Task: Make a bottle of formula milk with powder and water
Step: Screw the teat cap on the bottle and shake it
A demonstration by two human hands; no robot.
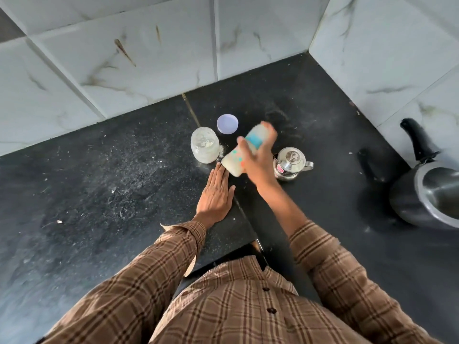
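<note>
My right hand (pixel 258 157) grips a baby bottle (pixel 238 157) with a blue collar and whitish milk inside. The bottle is tilted above the counter, its base toward me, and looks motion-blurred. My left hand (pixel 215 194) lies flat on the black counter (pixel 99 194), fingers straight, its fingertips just below the bottle's base. An open clear jar of white powder (pixel 204 144) stands to the left of the bottle, with spilled powder beside it. The jar's pale lid (pixel 227 123) lies upturned behind it. A small lidded steel pot (pixel 290 163) stands right of my right hand.
A pressure cooker (pixel 432 194) with a black handle sits at the right edge of the counter. Marble-patterned tiled walls (pixel 149 58) close off the back and right side. Powder specks are scattered over the counter. The counter's front edge is near my body.
</note>
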